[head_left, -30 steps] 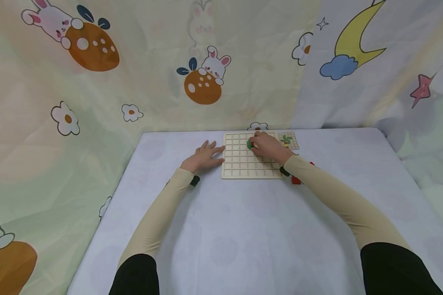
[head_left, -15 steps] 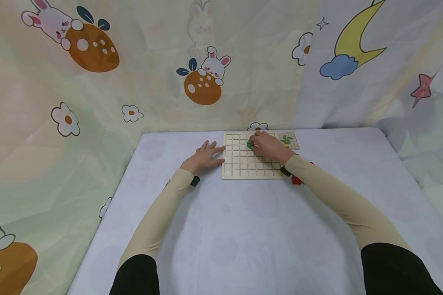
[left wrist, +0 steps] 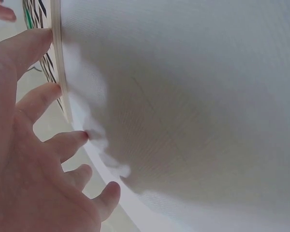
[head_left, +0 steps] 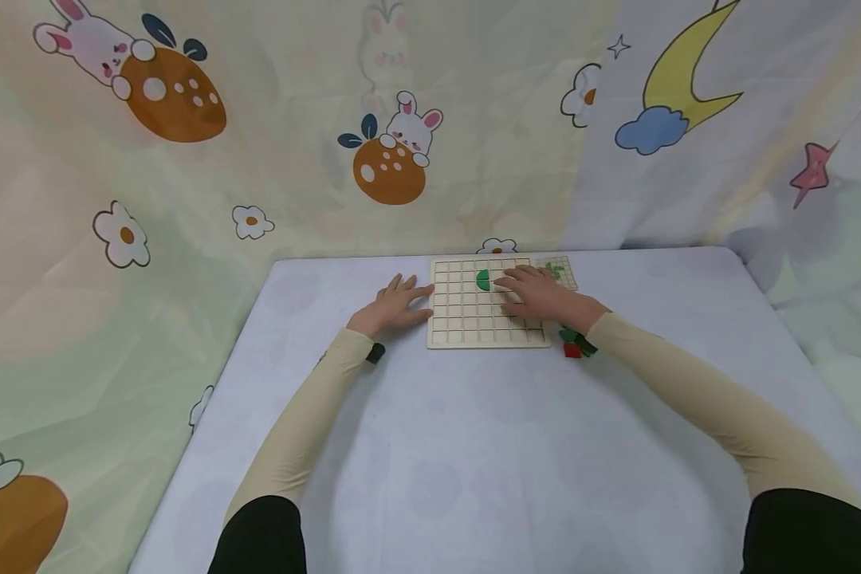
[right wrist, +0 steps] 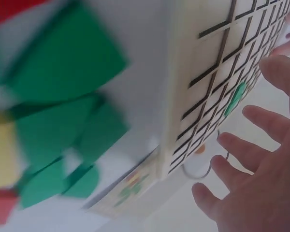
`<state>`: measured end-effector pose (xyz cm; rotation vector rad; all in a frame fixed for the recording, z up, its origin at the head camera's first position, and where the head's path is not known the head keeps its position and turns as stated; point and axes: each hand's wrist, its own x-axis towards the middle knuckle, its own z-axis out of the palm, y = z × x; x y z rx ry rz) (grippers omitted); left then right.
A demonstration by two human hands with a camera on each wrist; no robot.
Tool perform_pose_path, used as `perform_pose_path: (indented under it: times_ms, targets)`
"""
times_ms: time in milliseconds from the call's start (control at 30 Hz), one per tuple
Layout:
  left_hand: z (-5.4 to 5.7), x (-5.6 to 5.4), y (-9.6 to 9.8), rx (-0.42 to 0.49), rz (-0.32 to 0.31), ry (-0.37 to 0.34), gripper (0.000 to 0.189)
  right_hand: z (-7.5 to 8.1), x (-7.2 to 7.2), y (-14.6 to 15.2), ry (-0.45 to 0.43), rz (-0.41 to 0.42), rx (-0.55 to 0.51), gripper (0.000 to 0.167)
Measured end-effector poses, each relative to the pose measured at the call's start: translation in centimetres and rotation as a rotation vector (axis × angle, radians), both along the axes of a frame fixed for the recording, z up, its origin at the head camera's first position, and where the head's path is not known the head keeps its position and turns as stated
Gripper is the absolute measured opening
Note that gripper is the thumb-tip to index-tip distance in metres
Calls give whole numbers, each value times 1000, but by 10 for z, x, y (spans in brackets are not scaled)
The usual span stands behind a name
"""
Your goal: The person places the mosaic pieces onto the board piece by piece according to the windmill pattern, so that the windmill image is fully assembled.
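A pale wooden grid board [head_left: 459, 325] lies near the far edge of the table. My left hand [head_left: 395, 306] rests at its left side, fingers spread, thumb and a fingertip touching the board's edge in the left wrist view. On the upper middle of the grid lie green pieces [head_left: 483, 280] that together form a rounded shape. Above the right half of the board is my right hand [head_left: 541, 295], fingers loosely extended and holding nothing. Under it, partly hidden, is a small pattern card [head_left: 564, 273] with a green plant picture.
Right of the board lie loose green pieces [right wrist: 67, 58], a red piece [head_left: 572, 350] and a yellow piece [right wrist: 1, 152], blurred in the right wrist view. A white cloth covers the table [head_left: 402, 446]. Behind it hangs a printed curtain [head_left: 294, 143].
My right hand has let go of the green piece and drawn back to the right, its fingers now loosened. More loose pieces show beside the board. My left hand stays put.
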<state>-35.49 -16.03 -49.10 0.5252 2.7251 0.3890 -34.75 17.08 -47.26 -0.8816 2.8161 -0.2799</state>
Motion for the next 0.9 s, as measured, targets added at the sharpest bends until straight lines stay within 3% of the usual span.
perform_pose_path:
  times_ms: [467, 667, 900]
  targets:
    - [0, -1, 0, -6, -5, 4, 67, 25, 25, 76, -10, -127, -73, 42]
    - [0, 0, -1, -4, 0, 3, 68, 23, 31, 92, -74, -173, -62, 31]
    - [1, 1, 0, 7, -6, -2, 68, 14, 31, 96, -53, -222, -28, 27]
